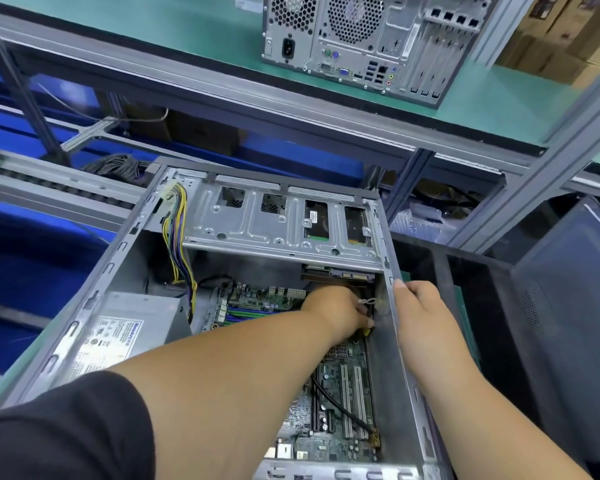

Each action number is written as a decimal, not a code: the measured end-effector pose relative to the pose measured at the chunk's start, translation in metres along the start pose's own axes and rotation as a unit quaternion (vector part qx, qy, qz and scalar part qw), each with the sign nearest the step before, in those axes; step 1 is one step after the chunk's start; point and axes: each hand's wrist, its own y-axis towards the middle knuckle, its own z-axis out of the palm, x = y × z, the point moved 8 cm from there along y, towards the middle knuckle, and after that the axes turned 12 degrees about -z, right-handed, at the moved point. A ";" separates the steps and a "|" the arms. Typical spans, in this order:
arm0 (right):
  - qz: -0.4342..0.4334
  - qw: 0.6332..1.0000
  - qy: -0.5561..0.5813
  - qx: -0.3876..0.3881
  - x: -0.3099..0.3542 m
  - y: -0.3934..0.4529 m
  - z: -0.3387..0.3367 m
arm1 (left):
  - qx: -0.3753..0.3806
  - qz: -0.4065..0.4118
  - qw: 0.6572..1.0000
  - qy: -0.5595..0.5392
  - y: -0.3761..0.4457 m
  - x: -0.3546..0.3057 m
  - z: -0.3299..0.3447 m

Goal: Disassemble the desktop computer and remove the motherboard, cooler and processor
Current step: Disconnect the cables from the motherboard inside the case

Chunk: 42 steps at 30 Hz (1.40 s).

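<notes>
The open desktop case (392,306) lies on its side on the green worktop (471,327), and the motherboard (340,382) sits flat on the case floor, directly under and around the left hand (340,306). That hand reaches deep into the case beside its right wall, just below the drive cage (278,223); its grip is curled around something small at the board's edge, where a bit of yellow shows at the fingertips and a pale cable tie (367,301) just beyond them, but what exactly is pinched is hidden by the hand itself. The right hand (420,306) rests on the rim of the right wall, thumb along the top edge and fingers folded over the outside, steadying the case. The board's long axis runs from the grip back toward the person, along the white expansion slots (352,400) and a black cable (340,407) crossing them. The left hand is clearly the nearer to the board, so the likely next move, freeing a connector, would be a pull upward and away from the wall. The power supply (129,330) and its yellow and purple wire bundle (177,233) lie well to the left of the grip. No cooler or processor can be made out; the forearm covers the board's middle.
</notes>
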 end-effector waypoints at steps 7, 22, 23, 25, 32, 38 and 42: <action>-0.005 1.000 -0.008 0.012 0.000 0.000 0.001 | -0.009 -0.013 0.999 0.051 0.004 0.004 -0.005; -0.004 1.000 -0.011 0.018 0.000 0.000 0.001 | -0.023 -0.066 0.991 0.111 0.007 0.009 -0.002; -0.004 1.000 -0.008 0.018 0.000 0.001 0.002 | -0.009 -0.071 0.992 0.107 0.009 0.008 0.001; -0.001 1.000 0.000 0.016 -0.001 0.001 0.003 | 0.003 -0.074 0.993 0.096 0.015 0.005 0.005; -0.006 1.000 -0.004 0.007 0.000 0.001 0.003 | -0.058 -0.098 0.991 0.075 0.023 0.004 -0.002; -0.002 1.000 -0.003 0.011 -0.002 0.000 0.002 | -0.068 -0.119 0.985 0.101 0.020 0.007 -0.008; -0.002 1.000 -0.007 0.016 0.001 -0.002 0.003 | -0.054 -0.120 0.984 0.122 0.018 0.009 -0.004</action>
